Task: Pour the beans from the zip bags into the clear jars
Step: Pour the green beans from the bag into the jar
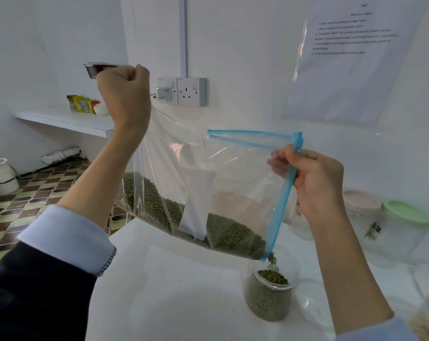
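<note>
Left hand [125, 94] and right hand [314, 183] tip blank-labelled zip bag [208, 183] over jar [270, 291].

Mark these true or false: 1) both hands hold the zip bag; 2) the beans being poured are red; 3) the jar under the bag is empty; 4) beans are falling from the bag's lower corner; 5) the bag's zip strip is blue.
1. True. The left hand grips the raised bottom corner of the zip bag, and the right hand grips the zip edge.
2. False. The beans are green.
3. False. The clear jar already holds green beans to well over half its height.
4. True. Beans drop from the lower corner into the jar's mouth.
5. True. The zip strip is blue.
</note>
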The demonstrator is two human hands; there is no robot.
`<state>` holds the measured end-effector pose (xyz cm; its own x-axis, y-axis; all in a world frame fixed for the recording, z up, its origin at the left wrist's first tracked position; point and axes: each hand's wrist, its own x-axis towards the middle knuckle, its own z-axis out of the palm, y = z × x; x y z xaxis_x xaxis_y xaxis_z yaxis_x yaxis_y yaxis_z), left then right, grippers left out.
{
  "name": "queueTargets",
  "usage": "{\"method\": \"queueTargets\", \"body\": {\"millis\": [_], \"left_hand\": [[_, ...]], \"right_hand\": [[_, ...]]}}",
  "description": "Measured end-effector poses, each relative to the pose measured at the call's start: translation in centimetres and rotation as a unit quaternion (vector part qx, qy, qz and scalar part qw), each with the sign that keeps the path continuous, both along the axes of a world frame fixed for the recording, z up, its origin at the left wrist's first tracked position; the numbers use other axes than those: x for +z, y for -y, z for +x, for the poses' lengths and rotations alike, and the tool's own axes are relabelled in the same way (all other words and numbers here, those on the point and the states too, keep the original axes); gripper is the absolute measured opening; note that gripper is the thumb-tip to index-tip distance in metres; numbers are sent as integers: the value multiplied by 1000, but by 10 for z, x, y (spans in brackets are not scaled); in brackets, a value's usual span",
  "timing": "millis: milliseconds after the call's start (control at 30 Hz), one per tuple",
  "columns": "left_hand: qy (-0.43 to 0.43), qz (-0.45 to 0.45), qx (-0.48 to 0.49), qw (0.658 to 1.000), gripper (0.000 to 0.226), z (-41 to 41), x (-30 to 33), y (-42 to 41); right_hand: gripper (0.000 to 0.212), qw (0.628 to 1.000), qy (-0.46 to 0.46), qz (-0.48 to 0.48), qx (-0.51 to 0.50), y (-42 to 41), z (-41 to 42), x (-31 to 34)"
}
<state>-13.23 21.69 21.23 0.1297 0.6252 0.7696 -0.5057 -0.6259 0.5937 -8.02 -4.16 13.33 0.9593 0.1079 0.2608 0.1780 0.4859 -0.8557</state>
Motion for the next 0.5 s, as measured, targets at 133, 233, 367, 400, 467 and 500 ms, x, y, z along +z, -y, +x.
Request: {"method": "queueTargets", "body": {"millis": [133,233,367,400,467,500], "left_hand": [[2,3,-1,1000,41,1,0,1],[1,12,-2,1000,40,1,1,2],[2,15,7,1000,43,0,4,4],[2,19,8,1000,43,0,5,4],[4,25,16,1000,42,1,6,6],[5,27,16,999,43,1,7,7]], "right_hand": [[13,1000,1,0,-3,0,0,-1],[14,1000,-9,17,-5,0,0,-3],[14,1000,-15,24,-5,1,0,-3],[14,999,-17,31,-13,2,0,-3],[16,999,-17,38,-19,3,0,-3],[16,999,-17,36,-15,3,0,-3]]}}
